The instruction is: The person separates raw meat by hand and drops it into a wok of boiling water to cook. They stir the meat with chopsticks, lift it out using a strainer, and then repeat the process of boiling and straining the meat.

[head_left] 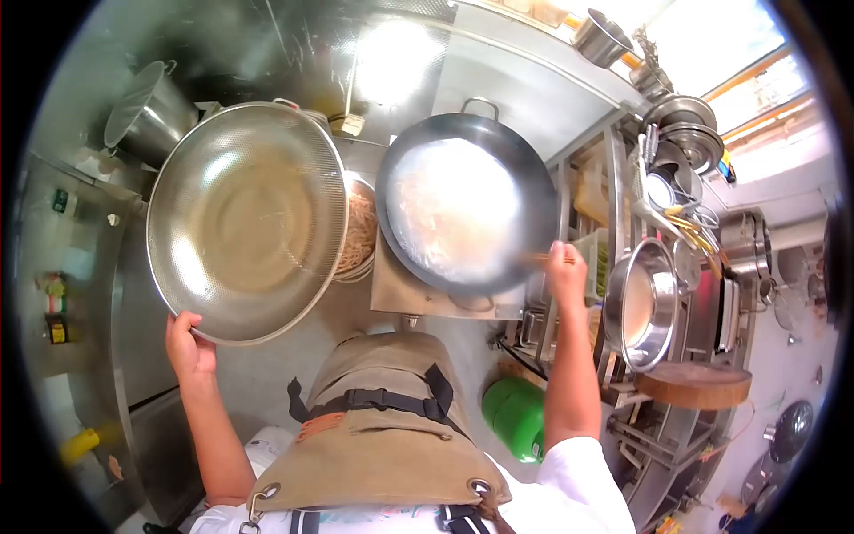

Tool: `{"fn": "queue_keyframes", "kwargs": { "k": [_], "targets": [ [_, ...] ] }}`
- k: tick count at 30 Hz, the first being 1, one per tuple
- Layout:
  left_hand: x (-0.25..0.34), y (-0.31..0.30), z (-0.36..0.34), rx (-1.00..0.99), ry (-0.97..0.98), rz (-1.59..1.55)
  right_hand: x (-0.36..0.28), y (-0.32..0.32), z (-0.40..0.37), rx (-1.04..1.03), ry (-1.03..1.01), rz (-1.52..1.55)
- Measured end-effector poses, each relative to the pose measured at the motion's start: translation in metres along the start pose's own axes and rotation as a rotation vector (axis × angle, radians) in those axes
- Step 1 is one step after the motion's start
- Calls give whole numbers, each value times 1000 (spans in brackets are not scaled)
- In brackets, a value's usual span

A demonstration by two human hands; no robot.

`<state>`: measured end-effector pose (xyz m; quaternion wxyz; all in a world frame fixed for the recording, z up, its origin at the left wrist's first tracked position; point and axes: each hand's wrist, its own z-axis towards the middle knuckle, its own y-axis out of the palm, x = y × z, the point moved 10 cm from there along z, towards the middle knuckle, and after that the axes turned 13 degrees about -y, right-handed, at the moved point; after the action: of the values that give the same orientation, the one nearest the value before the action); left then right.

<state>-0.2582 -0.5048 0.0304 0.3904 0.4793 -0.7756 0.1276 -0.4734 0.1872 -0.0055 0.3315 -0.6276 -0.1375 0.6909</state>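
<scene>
My left hand [189, 347] grips the lower rim of a wide perforated metal colander [245, 222], thumb over the edge. Nothing shows inside the colander apart from its shiny mesh. Behind its right side, partly hidden, a container holds brownish strips [358, 227]. In my right hand [567, 269] is a pair of wooden chopsticks [539, 257], closed in my fingers at the right edge of a black wok [391, 214]. Pale strips in whitish liquid [445, 214] fill the wok, blurred by bright steam. The chopsticks' far ends are lost in the blur.
The wok sits on a metal stove [396, 298]. To the right, a rack bears a steel bowl [642, 307], a round wooden chopping board [694, 384] and several utensils. A green gas cylinder [516, 416] stands on the floor. At upper left is a steel pot [151, 116].
</scene>
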Motion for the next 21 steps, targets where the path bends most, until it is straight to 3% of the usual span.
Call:
{"fn": "queue_keyframes", "kwargs": {
  "k": [4,7,10,13,14,18,21],
  "targets": [
    [-6,7,-31,109,42,-55,-8,72,16,-42,-206,59],
    [-16,5,-43,147,51,-106,5,112,28,-148,-67,365],
    [-28,1,-67,235,40,-129,-31,110,42,-245,-285,357],
    [-29,8,-73,260,54,-158,-74,89,50,-317,-690,212],
    [-29,9,-73,259,54,-160,-72,83,56,-436,-518,275],
    [-28,18,-69,227,51,-155,-48,69,69,-611,-502,231],
    [-24,18,-74,252,67,-179,-4,80,84,-518,-404,220]
  ]
}}
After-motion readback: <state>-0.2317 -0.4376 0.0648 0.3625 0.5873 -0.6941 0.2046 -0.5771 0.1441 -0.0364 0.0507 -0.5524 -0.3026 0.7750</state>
